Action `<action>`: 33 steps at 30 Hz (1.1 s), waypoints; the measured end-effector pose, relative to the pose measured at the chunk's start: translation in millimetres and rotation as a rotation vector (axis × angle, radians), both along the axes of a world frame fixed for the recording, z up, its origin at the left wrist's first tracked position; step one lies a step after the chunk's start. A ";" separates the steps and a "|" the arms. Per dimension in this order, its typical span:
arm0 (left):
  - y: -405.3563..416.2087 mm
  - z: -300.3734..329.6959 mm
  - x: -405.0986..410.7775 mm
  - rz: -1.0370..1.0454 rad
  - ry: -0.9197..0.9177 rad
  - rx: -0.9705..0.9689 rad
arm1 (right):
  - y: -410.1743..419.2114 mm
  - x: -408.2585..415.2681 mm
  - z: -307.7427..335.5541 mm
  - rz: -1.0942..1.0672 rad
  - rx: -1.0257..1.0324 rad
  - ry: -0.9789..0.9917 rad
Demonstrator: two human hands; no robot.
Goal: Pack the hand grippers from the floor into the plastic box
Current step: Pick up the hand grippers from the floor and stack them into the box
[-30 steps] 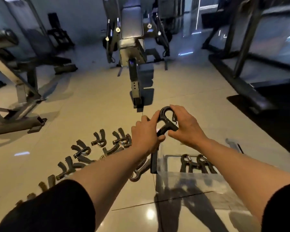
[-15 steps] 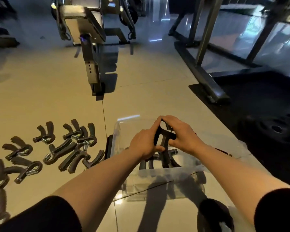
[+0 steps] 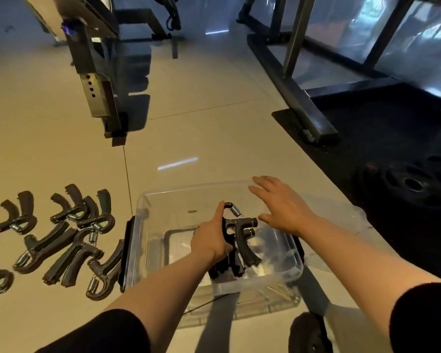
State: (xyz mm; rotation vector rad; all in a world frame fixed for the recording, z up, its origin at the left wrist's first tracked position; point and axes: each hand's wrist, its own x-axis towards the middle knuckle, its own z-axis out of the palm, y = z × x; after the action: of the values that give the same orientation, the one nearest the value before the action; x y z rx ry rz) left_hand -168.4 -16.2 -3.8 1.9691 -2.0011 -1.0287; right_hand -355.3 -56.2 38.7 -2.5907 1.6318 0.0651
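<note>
We see black sleeves (image 3: 107,332) pushed up near both elbows, bare forearms, no rings or watch.

Pretty clearly a gym. Upper left of the frame has a weight bench (image 3: 97,80) with a steel post drilled with adjustment holes. Upper right there's a dark steel rack frame (image 3: 294,80) whose base sits partly on black rubber matting (image 3: 392,138). At the right edge, weight plates (image 3: 415,184) lie flat on that mat. The rest is glossy beige floor tiles (image 3: 201,98), and at lower left a bunch of hand grippers (image 3: 61,240) are spread out on them.
</note>
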 end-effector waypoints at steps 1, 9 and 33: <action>-2.2 -4.6 -4.9 -0.010 0.005 0.012 | 1.5 -4.1 -5.9 -0.009 0.015 0.012; -10.9 -51.4 -31.7 0.026 -0.010 0.132 | 18.7 -19.4 -31.8 -0.236 0.139 -0.263; -27.7 -85.6 -39.2 0.169 0.005 0.308 | 17.7 -22.4 -44.4 -0.259 0.143 -0.360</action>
State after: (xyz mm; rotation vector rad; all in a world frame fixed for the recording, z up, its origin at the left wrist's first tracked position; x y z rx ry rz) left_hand -207.6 -43.8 -89.5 2.2349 -1.7209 -1.3635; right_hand -377.7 -38.6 -5.7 -2.1159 1.7308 -0.2725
